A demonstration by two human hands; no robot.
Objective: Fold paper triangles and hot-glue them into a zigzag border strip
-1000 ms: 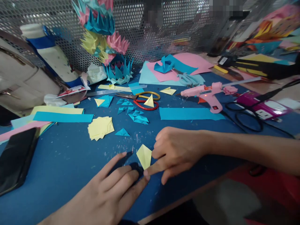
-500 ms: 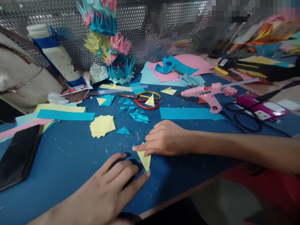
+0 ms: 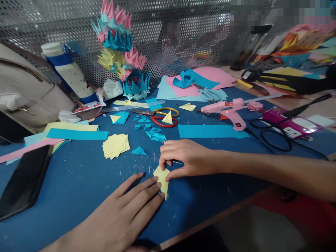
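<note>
A small folded yellow paper (image 3: pixel 163 178) lies on the blue table in front of me. My left hand (image 3: pixel 131 206) is spread flat, its fingertips resting on the paper's left edge and lower part. From the right, my right hand (image 3: pixel 183 157) reaches the paper's top, with curled fingers and the thumb at its right edge. A stack of yellow squares (image 3: pixel 116 145) sits to the upper left, beside a blue folded triangle (image 3: pixel 139 151). Several more blue folded pieces (image 3: pixel 155 134) lie behind.
Scissors (image 3: pixel 161 115) lie behind the blue pieces. A pink glue gun (image 3: pixel 228 109) with a black cable is at the right, near a blue strip (image 3: pixel 210 131). A phone (image 3: pixel 25 178) lies left. Paper flowers (image 3: pixel 135 84) stand at the back.
My left fingers have straightened onto the paper. My right index finger has pulled back from pointing left and curled in at the paper's top, whose outline is now wider and more angular.
</note>
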